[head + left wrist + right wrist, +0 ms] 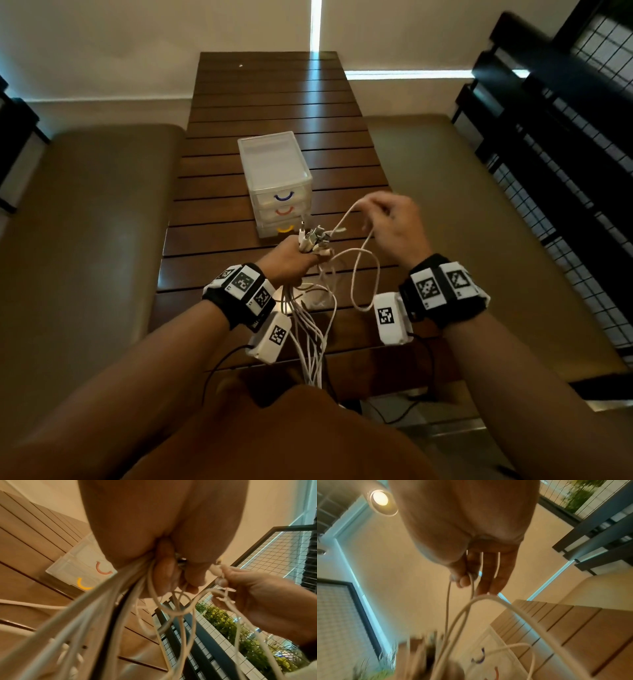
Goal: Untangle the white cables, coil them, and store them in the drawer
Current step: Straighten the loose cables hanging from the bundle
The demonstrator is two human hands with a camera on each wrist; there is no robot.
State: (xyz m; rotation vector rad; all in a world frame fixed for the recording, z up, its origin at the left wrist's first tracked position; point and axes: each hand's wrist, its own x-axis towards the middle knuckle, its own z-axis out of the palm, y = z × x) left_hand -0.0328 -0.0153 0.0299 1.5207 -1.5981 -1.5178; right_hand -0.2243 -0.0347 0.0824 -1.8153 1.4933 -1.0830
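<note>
My left hand (pixel 294 255) grips a bunch of white cables (pixel 310 329) near their plug ends (pixel 313 236), which stick up above the fist. The rest of the bunch hangs down past the table's near edge. My right hand (pixel 394 219), raised to the right, pinches one white cable (pixel 346 219) between thumb and forefinger; its other fingers are straight in the right wrist view. That cable (pixel 471 586) loops down and back toward the bunch. In the left wrist view the bundle (pixel 120 588) runs out of my fist. The small clear drawer unit (pixel 275 181) stands just beyond my hands, drawers closed.
The slatted dark wooden table (pixel 274 96) stretches away from me. Padded benches (pixel 85 222) flank it on both sides. A black railing with wire mesh (pixel 565 171) runs along the right. Thin black wires (pixel 219 363) trail from the wrist cameras.
</note>
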